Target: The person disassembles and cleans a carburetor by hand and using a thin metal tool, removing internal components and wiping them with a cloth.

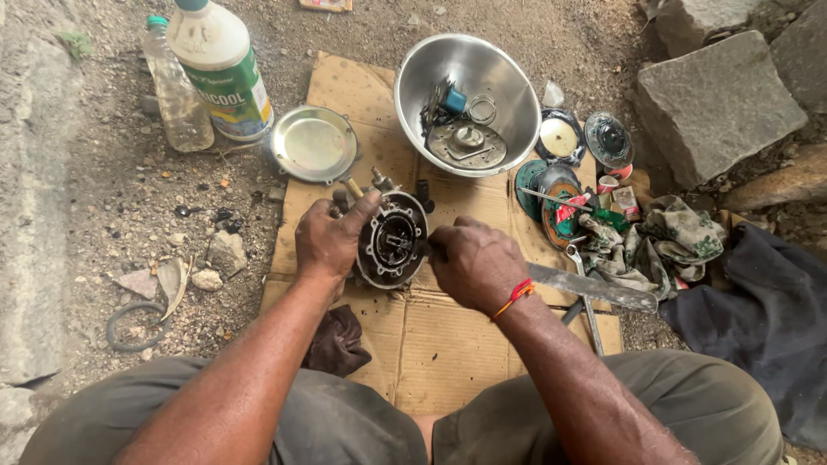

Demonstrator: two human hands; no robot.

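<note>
1. Centrally, a round metal housing (392, 239) stands on edge on a sheet of cardboard (448, 336) spread over gravelly ground, its open face turned up toward the camera.
2. Its face shows a grey rim with small bolt holes, a dark ring inside that, and a black hollow with small metal parts at the middle; brass-coloured fittings stick out at its upper left.
3. Left hand (332, 237) is wrapped around the housing's left edge, thumb lying over the rim, holding it steady.
4. Right hand (474, 263) is closed in a fist just right of the housing, touching its edge; a red thread circles the wrist.
5. Whatever that fist grips is hidden by the fingers, so I cannot tell whether the flat grey blade (594, 287) showing behind the wrist is held by it.
6. Beyond, a steel bowl (508, 77) holds loose parts, a shallow steel dish (314, 144) lies to its left, and two plastic bottles (207, 77) stand farther left.
7. Discs, small tins and a patterned rag (680, 237) crowd the right side; many are too overlapped to identify.
8. The housing's back and underside are out of sight.
</note>
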